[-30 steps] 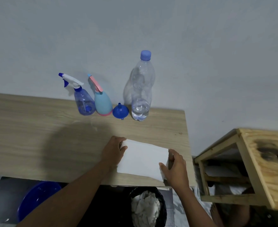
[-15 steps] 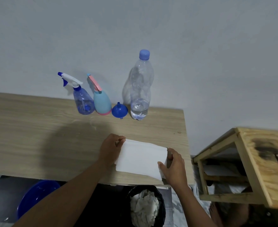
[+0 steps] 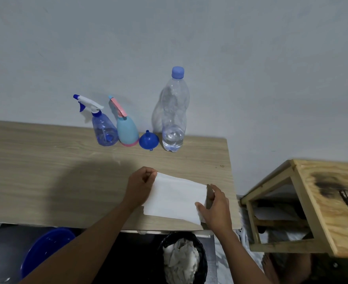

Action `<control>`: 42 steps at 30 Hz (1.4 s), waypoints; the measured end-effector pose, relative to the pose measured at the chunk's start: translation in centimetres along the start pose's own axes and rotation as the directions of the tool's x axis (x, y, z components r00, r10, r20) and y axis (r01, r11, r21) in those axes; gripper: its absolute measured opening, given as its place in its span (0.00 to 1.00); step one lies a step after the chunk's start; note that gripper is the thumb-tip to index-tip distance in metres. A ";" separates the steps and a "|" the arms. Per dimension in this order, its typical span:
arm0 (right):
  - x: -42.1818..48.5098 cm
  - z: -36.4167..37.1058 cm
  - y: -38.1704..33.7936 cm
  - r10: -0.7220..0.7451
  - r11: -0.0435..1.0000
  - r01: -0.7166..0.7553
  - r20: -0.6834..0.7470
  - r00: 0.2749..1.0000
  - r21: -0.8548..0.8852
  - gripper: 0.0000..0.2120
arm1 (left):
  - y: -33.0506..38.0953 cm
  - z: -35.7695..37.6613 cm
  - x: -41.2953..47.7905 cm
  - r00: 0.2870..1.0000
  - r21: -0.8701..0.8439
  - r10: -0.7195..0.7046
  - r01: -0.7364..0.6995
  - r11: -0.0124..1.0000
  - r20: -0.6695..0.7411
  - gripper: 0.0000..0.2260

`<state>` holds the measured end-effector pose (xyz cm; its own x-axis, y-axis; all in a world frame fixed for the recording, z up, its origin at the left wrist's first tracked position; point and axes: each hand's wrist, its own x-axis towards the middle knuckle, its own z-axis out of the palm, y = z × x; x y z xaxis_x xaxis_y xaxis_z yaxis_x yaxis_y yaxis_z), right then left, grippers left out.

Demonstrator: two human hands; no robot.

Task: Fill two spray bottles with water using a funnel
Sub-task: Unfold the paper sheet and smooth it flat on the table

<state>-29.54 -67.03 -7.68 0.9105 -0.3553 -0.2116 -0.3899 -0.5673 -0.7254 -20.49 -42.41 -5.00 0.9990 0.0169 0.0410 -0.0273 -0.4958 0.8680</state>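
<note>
Against the wall stand a clear blue spray bottle (image 3: 104,132) with a white trigger head, a light blue spray bottle (image 3: 127,130) with a pink trigger, an upside-down blue funnel (image 3: 148,141), and a tall clear water bottle (image 3: 174,117) with a blue cap and a little water at the bottom. Near the table's front edge lies a folded white paper towel (image 3: 175,198). My left hand (image 3: 140,186) pinches its far left corner. My right hand (image 3: 216,206) grips its right edge. Both hands are well in front of the bottles.
The wooden table (image 3: 46,171) ends just right of my right hand. A plywood stool (image 3: 320,203) with a dark burn mark stands to the right. Below the table are a blue basin (image 3: 46,249) and a black bin of crumpled paper (image 3: 182,261).
My left hand's fingers have curled to pinch the towel's corner, and the towel's left edge has lifted slightly. The bottles and funnel have not moved.
</note>
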 end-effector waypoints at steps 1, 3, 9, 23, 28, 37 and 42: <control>0.0 0.0 -0.1 0.005 1.000 -0.005 -0.001 1.000 0.006 0.36 | 0.1 -0.1 0.1 1.000 0.005 0.005 -0.005 1.000 -0.004 0.06; 0.0 -0.1 -0.2 0.013 1.000 -0.013 -0.003 1.000 0.022 0.36 | 0.1 -0.2 0.3 1.000 0.014 0.006 -0.006 1.000 0.004 0.07; -0.1 -0.1 -0.3 0.018 1.000 -0.018 0.004 1.000 0.014 0.37 | 0.5 -0.7 -0.2 0.997 0.063 -0.001 -0.004 0.998 0.081 0.08; 0.4 0.4 -0.1 -0.044 0.995 0.048 0.045 0.998 -0.092 0.30 | 2.8 -1.4 -0.7 0.970 -0.208 -0.109 0.155 0.966 0.217 0.10; 0.5 0.6 -0.1 -0.079 0.997 0.080 -0.031 0.996 0.014 0.14 | 2.3 -1.6 -0.6 0.962 -0.257 -0.166 0.220 0.941 0.216 0.05; 0.5 0.2 -0.1 -0.158 0.971 0.181 -0.148 0.976 0.158 0.10 | 1.9 -0.8 -0.4 0.939 -0.322 -0.312 0.342 0.883 0.144 0.06; 0.4 0.3 -0.1 -0.083 0.950 0.126 -0.157 0.984 0.285 0.10 | 1.4 -0.3 -0.3 0.932 -0.371 -0.349 0.359 0.856 0.097 0.04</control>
<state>-29.14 -66.90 -7.85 0.9069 -0.4188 -0.0454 -0.2169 -0.3717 -0.9027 -20.78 -42.84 -3.69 0.9441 0.1040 -0.3128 0.3226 -0.0967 0.9416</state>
